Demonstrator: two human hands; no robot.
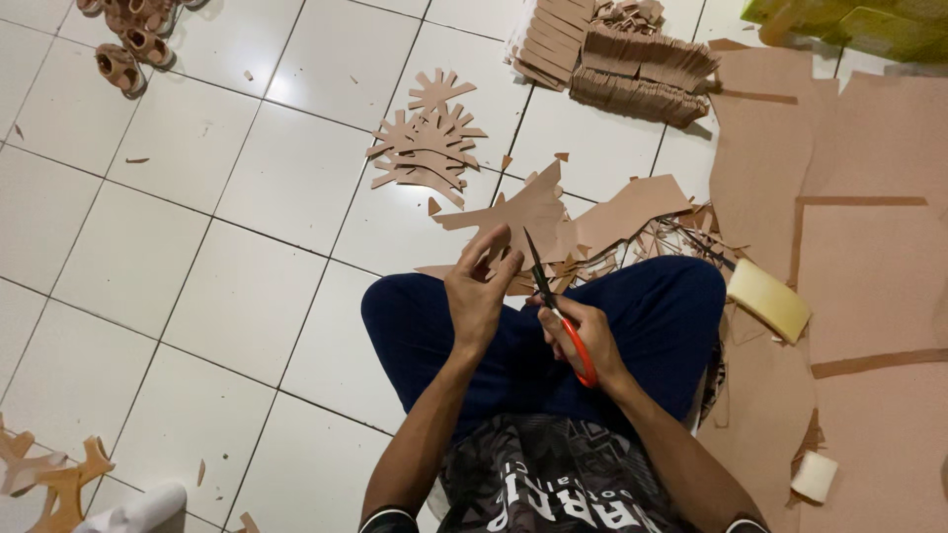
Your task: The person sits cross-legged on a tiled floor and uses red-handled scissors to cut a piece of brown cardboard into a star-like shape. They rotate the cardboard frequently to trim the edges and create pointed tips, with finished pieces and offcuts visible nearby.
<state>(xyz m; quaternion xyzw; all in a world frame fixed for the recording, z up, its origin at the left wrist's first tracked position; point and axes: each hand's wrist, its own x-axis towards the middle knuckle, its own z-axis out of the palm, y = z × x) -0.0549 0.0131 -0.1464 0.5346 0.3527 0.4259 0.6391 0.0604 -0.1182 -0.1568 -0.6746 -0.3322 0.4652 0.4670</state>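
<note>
White tiled floor point(197, 247) is taken up on the right by large tan sheets point(869, 266) of leather-like material, overlapping, edges curling. Seated person in dark blue trousers point(652, 316), legs crossed, takes up the centre.

Stacked cut strips point(632, 69) sit at top centre, well apart from the hands. A pile of branched cut-outs point(430, 143) lies on the tiles beyond the knees. Offcut heap point(592, 222) is just past the shins, scraps spilling toward the right knee. A yellow foam block point(768, 299) rests beside the right knee; small sandals point(133, 39) are at top left.

Left hand point(479, 291) is raised over the lap, fingers loosely curled around a small tan piece point(494, 252); the piece is mostly hidden by the fingers, so the firmness of the pinch cannot be told. Right hand point(588, 341) is closed through the red handles of the scissors point(553, 301), blades pointing up and away, tips near the left fingertips; whether the blades are parted cannot be told.

Risks, as judged:
- Left fingertips nicked: blade tips are close to them and the piece is small.
- Cut wandering off line: piece is held in the air, unsupported, and could flex or twist.
- Piece dropped into the offcut heap and lost among scraps of the same colour.
- Trousers snagged if the blades dip toward the lap.
</note>
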